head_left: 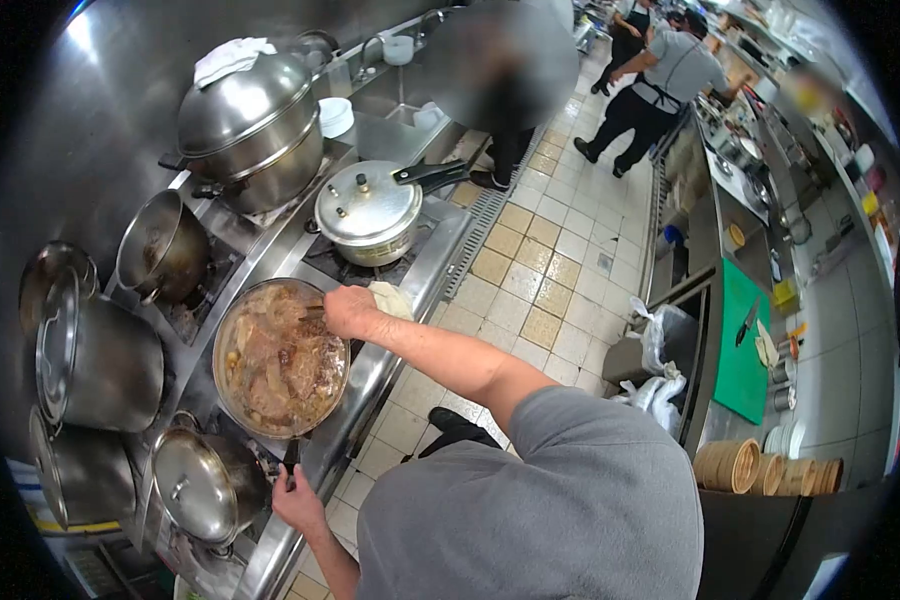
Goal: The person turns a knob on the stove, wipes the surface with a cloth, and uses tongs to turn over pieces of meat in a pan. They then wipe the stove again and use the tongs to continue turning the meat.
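Note:
A wide pan (pixel 222 385) sits on the stove, full of brown, bubbling stew (pixel 280 350) with chunks of meat and pale round pieces. My right hand (pixel 350 312) is closed at the pan's far rim around a brown utensil (pixel 315 313) that dips into the stew; its lower end is hidden. A cream cloth (pixel 391 299) shows right beside that hand. On the near side, my left hand (pixel 298 503) is closed around the pan's dark handle (pixel 291 458).
Lidded pots surround the pan: a pressure cooker (pixel 370 205), a big steamer (pixel 245 130), a covered pot (pixel 205 485) and a tall pot (pixel 110 350). A wok (pixel 162 245) stands behind. Across the tiled aisle are a green board (pixel 735 350) and bamboo steamers (pixel 727 466). Several people stand farther off.

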`<state>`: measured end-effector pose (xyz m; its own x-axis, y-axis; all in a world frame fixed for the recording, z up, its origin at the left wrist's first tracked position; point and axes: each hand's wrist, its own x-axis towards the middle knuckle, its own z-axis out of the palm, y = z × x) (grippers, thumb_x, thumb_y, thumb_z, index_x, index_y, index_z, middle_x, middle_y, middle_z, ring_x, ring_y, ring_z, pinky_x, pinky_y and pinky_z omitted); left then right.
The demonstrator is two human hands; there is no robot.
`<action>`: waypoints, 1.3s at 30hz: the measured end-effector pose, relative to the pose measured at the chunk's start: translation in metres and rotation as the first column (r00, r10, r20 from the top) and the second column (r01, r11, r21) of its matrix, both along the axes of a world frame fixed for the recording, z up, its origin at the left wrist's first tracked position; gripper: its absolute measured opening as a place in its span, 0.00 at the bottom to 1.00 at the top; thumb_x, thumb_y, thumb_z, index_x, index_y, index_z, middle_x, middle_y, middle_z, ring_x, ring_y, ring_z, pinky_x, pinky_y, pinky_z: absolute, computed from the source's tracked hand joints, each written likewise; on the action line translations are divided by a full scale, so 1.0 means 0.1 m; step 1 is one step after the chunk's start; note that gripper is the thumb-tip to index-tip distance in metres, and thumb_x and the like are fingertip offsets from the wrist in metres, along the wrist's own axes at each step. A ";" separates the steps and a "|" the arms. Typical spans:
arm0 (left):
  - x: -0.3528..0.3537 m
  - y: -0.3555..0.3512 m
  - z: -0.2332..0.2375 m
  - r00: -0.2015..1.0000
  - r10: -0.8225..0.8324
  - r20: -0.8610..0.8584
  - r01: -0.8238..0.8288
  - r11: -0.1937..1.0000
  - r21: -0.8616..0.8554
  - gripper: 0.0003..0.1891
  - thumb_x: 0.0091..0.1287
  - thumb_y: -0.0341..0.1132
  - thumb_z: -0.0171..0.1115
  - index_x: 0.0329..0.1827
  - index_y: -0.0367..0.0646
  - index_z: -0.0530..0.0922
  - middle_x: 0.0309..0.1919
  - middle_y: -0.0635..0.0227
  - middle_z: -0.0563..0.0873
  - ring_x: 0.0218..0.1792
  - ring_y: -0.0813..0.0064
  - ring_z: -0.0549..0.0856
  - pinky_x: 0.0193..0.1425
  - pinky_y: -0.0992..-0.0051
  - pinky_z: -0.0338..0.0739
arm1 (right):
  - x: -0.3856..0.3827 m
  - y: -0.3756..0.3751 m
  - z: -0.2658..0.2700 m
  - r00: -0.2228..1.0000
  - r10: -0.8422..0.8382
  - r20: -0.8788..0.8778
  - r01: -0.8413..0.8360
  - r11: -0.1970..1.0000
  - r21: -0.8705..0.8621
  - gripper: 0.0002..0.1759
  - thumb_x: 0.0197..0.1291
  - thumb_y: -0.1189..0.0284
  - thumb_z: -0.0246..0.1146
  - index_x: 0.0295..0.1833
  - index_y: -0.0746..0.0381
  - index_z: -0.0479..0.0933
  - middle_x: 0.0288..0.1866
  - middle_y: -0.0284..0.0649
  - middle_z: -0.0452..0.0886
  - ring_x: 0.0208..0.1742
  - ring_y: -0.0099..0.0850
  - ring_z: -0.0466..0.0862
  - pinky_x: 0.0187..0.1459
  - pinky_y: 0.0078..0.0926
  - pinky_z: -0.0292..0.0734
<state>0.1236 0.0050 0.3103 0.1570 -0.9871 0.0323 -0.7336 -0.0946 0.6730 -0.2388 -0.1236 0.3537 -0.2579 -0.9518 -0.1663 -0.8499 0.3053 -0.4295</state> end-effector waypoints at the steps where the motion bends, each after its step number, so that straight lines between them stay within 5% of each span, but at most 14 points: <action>1: -0.02 0.01 0.03 1.000 -0.025 0.003 0.025 0.998 -0.050 0.20 0.68 0.36 0.76 0.58 0.32 0.88 0.36 0.50 0.91 0.32 0.63 0.87 0.40 0.65 0.81 | -0.01 0.04 0.00 1.000 -0.012 0.002 0.012 1.000 0.000 0.14 0.59 0.69 0.65 0.46 0.62 0.91 0.50 0.50 0.92 0.54 0.46 0.93 0.54 0.42 0.88; 5: 0.21 -0.09 -0.35 0.984 -0.155 -0.089 0.130 0.962 -0.238 0.20 0.68 0.38 0.76 0.58 0.33 0.88 0.35 0.51 0.91 0.32 0.64 0.87 0.41 0.64 0.81 | -0.01 0.06 -0.09 0.991 0.006 -0.134 -0.018 0.996 -0.085 0.10 0.58 0.69 0.66 0.39 0.60 0.92 0.42 0.49 0.93 0.46 0.45 0.94 0.48 0.41 0.89; 8: 0.16 -0.06 -0.15 0.998 -0.064 0.014 0.065 0.992 -0.104 0.20 0.67 0.38 0.77 0.57 0.35 0.89 0.39 0.48 0.92 0.36 0.58 0.89 0.46 0.64 0.83 | -0.03 0.03 -0.24 0.968 0.026 -0.251 -0.064 0.988 -0.144 0.10 0.57 0.67 0.69 0.36 0.61 0.91 0.38 0.51 0.92 0.41 0.48 0.93 0.43 0.47 0.89; 10: 0.20 -0.05 -0.16 1.000 -0.030 0.001 0.030 0.998 -0.056 0.21 0.66 0.39 0.78 0.57 0.37 0.90 0.46 0.49 0.93 0.42 0.58 0.92 0.50 0.66 0.84 | -0.03 0.07 -0.26 0.967 0.047 -0.252 -0.140 0.919 -0.367 0.12 0.60 0.65 0.70 0.37 0.64 0.89 0.38 0.50 0.90 0.40 0.48 0.92 0.43 0.47 0.88; 22: 0.13 -0.03 -0.10 0.997 0.056 0.057 -0.053 0.997 -0.057 0.21 0.63 0.46 0.79 0.56 0.48 0.92 0.50 0.60 0.94 0.46 0.60 0.92 0.53 0.64 0.86 | 0.40 -0.36 -0.52 0.885 0.209 -0.415 -0.373 0.853 -0.365 0.08 0.61 0.70 0.65 0.40 0.59 0.88 0.41 0.46 0.90 0.42 0.43 0.92 0.44 0.42 0.88; 27: 0.07 -0.01 0.06 0.996 0.056 0.071 -0.051 0.996 -0.074 0.20 0.64 0.42 0.80 0.56 0.42 0.91 0.49 0.55 0.93 0.45 0.60 0.92 0.54 0.66 0.86 | 0.60 -0.54 -0.40 0.780 0.328 -0.532 -0.446 0.889 -0.106 0.11 0.65 0.68 0.63 0.41 0.56 0.90 0.41 0.45 0.93 0.44 0.40 0.94 0.45 0.40 0.89; 30: 0.08 0.00 0.05 0.996 0.052 0.067 -0.047 0.996 -0.072 0.21 0.64 0.42 0.79 0.56 0.41 0.91 0.49 0.55 0.93 0.46 0.58 0.93 0.54 0.66 0.86 | 0.68 -0.65 -0.24 0.800 0.360 -0.479 -0.419 0.908 -0.018 0.11 0.64 0.68 0.63 0.40 0.56 0.92 0.41 0.47 0.93 0.46 0.42 0.94 0.47 0.41 0.89; 32: 0.10 -0.02 -0.03 0.996 0.052 0.070 -0.047 0.996 -0.071 0.20 0.63 0.47 0.79 0.56 0.50 0.92 0.50 0.60 0.93 0.49 0.59 0.92 0.56 0.63 0.85 | 0.66 -0.65 -0.10 0.828 0.332 -0.451 -0.383 0.923 -0.025 0.11 0.64 0.68 0.64 0.40 0.56 0.92 0.42 0.46 0.93 0.47 0.42 0.94 0.48 0.41 0.89; 39: 0.08 0.00 -0.01 0.996 0.081 0.046 -0.079 0.995 -0.060 0.19 0.63 0.46 0.78 0.55 0.49 0.92 0.49 0.61 0.94 0.50 0.58 0.92 0.56 0.63 0.85 | 0.36 -0.50 0.03 0.914 0.220 -0.342 -0.265 0.960 -0.091 0.13 0.59 0.65 0.68 0.43 0.60 0.92 0.44 0.51 0.92 0.48 0.49 0.93 0.50 0.45 0.89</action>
